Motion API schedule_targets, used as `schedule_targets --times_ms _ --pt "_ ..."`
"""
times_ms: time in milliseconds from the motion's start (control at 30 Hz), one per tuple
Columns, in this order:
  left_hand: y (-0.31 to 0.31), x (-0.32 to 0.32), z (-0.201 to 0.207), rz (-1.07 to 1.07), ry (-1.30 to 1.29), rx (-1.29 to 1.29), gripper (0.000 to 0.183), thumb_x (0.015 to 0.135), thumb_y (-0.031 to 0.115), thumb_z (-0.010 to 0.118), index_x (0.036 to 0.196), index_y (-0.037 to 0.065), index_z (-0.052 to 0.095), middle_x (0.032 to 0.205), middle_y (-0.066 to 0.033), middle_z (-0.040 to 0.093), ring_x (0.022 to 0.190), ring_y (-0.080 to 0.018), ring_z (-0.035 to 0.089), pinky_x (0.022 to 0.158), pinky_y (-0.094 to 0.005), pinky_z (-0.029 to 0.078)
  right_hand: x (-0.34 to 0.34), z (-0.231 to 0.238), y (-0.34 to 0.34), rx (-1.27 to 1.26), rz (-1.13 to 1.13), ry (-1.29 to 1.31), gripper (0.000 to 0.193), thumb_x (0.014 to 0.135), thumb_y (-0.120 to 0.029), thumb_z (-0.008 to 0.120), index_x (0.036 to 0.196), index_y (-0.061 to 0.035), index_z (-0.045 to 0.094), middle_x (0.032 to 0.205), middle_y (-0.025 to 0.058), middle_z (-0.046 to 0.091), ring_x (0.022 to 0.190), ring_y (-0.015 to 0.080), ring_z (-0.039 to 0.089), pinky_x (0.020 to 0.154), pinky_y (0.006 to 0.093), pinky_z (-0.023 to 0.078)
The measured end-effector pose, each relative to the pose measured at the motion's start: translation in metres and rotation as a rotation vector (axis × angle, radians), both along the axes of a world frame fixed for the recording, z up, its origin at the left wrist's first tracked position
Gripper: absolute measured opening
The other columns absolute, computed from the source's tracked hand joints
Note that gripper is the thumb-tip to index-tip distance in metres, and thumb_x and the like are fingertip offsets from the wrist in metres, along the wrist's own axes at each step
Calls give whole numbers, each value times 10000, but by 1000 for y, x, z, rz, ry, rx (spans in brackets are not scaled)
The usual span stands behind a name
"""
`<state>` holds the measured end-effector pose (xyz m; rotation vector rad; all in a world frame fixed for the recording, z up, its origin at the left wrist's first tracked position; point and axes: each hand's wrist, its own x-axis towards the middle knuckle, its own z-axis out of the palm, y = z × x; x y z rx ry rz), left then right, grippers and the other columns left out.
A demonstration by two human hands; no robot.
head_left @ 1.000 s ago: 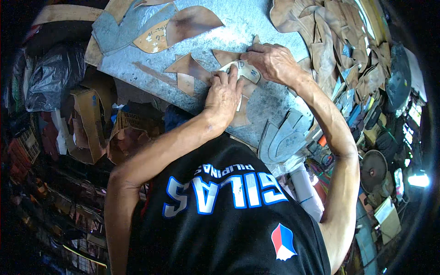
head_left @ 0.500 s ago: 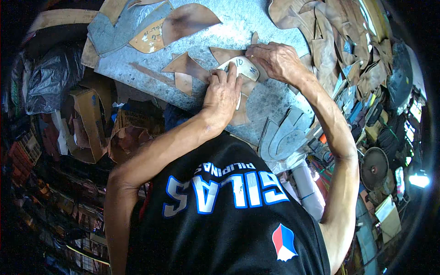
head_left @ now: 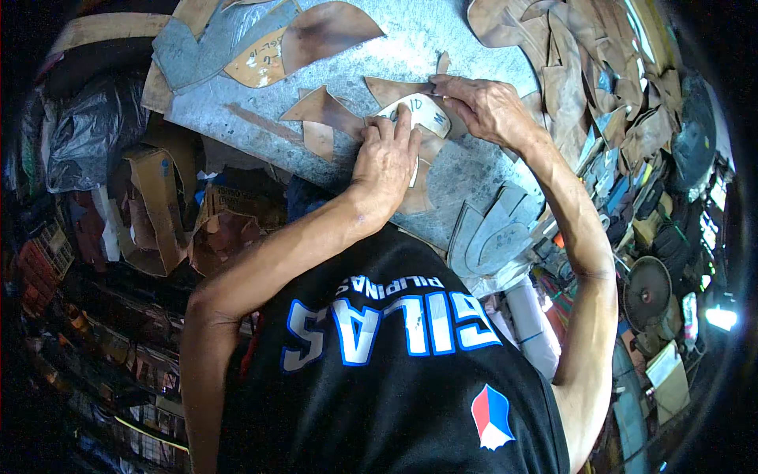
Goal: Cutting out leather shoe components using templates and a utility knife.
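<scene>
A pale curved template [head_left: 427, 111] lies on a brown leather piece [head_left: 414, 197] on a grey metal-sheet table [head_left: 410, 35]. My left hand [head_left: 384, 162] presses down flat on the template's left half, fingers close together. My right hand [head_left: 485, 107] is curled at the template's upper right edge, fingertips touching the edge. Whatever those fingers pinch is hidden. Cut brown leather shapes [head_left: 324, 110] lie just left of my left hand.
A heap of brown leather cutouts [head_left: 568, 67] fills the table's right side. Grey shoe-shaped patterns [head_left: 489, 233] hang over the near edge, and more patterns [head_left: 229, 47] lie at the far left. Below left are a cardboard box [head_left: 154, 205] and a black bag [head_left: 87, 134].
My right hand has slid a little to the right along the template's upper edge. My left hand stays pressed on the template.
</scene>
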<state>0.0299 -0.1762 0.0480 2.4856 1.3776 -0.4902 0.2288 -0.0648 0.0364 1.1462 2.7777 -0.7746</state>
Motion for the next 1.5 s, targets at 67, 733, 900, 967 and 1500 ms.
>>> schedule_targets --times_ms 67,733,900,967,1500 --pt "-1 0 -1 5 -6 4 561 821 129 620 1371 122 512 1425 -188 369 1059 -325 525 894 -364 468 -2 5 -1 -59 -29 49 244 914 -220 572 1101 -93 665 1126 58 691 878 313 688 754 419 557" --pt "13 23 3 -91 200 -46 743 793 243 687 1475 243 392 1387 -201 359 972 -363 573 801 -385 501 -5 15 -56 -25 -350 45 241 916 -176 592 1139 -102 646 1185 152 611 844 371 679 692 442 564" --pt "11 21 0 -94 186 -35 781 751 264 731 1462 237 409 1366 -197 367 968 -358 574 789 -377 510 -3 13 -66 -41 -416 39 230 912 -152 604 1126 -78 651 1179 159 612 837 377 676 700 444 556" --pt "11 21 -2 -85 163 -44 778 751 262 733 1459 236 412 1367 -200 365 967 -354 575 787 -374 511 0 14 -74 -42 -455 37 222 914 -151 602 1116 -78 653 1169 169 609 831 389 672 698 450 550" --pt "13 19 -3 -129 149 7 656 817 159 653 1434 244 448 1347 -217 383 906 -325 609 742 -331 549 1 11 -115 -15 -700 36 220 913 -159 576 1113 -92 639 1032 198 621 798 416 656 662 479 545"
